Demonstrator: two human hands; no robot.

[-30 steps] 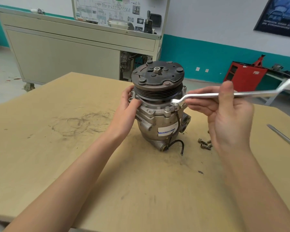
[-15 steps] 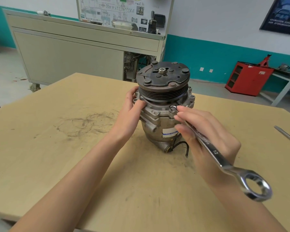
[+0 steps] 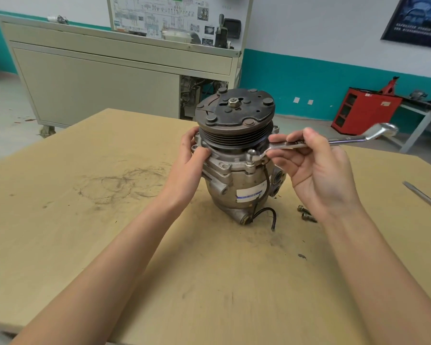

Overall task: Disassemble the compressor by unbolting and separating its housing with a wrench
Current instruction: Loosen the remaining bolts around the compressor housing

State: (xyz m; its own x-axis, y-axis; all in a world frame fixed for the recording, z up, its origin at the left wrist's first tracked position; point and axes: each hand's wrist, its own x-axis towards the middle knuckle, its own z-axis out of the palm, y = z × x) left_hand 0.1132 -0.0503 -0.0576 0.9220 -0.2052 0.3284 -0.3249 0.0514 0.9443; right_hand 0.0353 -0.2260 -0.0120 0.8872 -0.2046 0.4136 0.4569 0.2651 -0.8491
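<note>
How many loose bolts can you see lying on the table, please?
2. One bolt and a second bolt lie together on the table, right of the compressor; the right hand may hide more.

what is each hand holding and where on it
Right hand pinches the wrench mid-shank, toward its working end. Left hand grips the compressor at its upper flange, just under the pulley.

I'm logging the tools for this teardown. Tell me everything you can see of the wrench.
The wrench is a slim bar of bright, polished metal with an angled head at its free end. It is held roughly level above the table, pointing right. Its near end sits on a bolt on the flange of the compressor; the right hand pinches its shank.
</note>
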